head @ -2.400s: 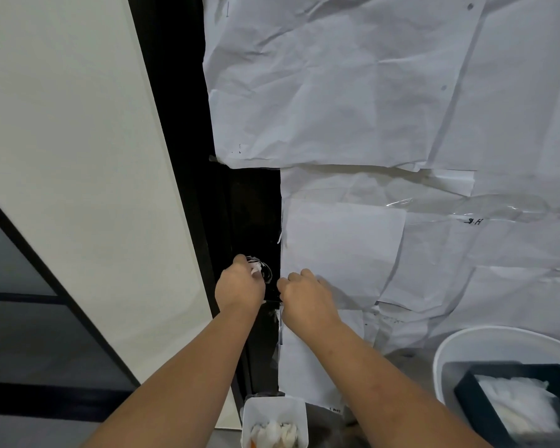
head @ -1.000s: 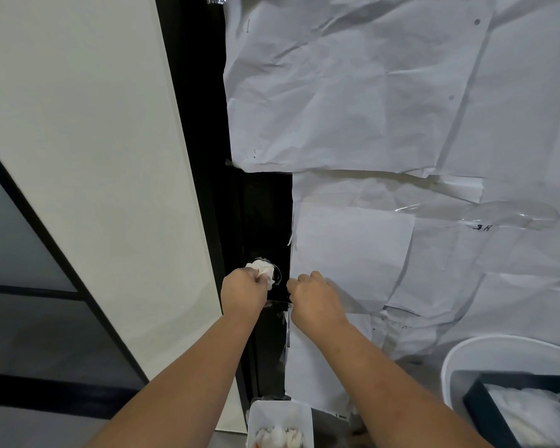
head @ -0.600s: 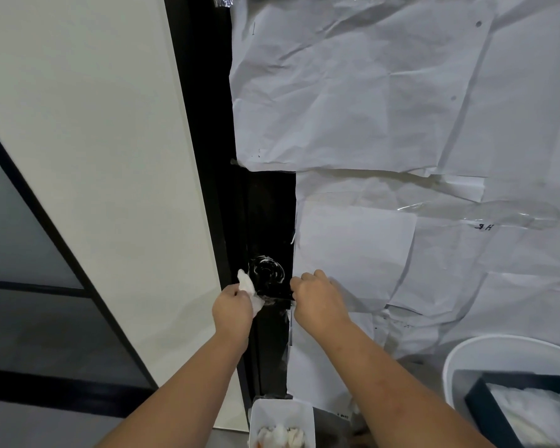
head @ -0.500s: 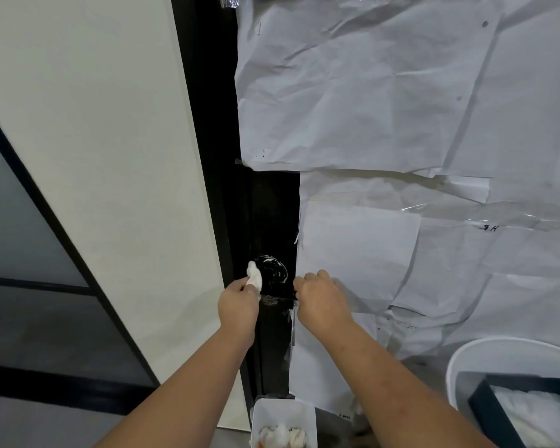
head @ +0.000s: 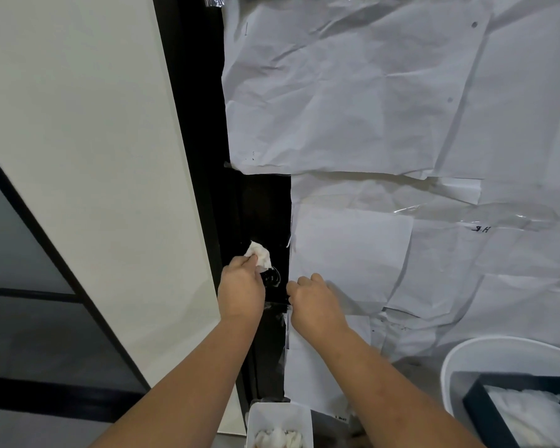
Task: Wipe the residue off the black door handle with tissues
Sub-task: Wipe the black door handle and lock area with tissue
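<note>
The black door handle (head: 274, 297) juts from a narrow bare strip of the black door (head: 265, 215); its round base (head: 272, 277) shows whitish smears. My left hand (head: 241, 291) pinches a crumpled white tissue (head: 259, 255) and presses it on the upper left of that base. My right hand (head: 316, 305) is closed on the right end of the handle's lever, which it mostly hides.
Creased white paper sheets (head: 385, 92) taped over the door fill the right side. A cream wall panel (head: 94, 156) lies to the left. Below stand a small white bin (head: 280, 413) with used tissues and a white tub (head: 466, 360) holding a dark tissue box (head: 485, 412).
My left hand has lifted the tissue from the lower left of the round base up onto its upper left edge. My right hand has stayed on the lever.
</note>
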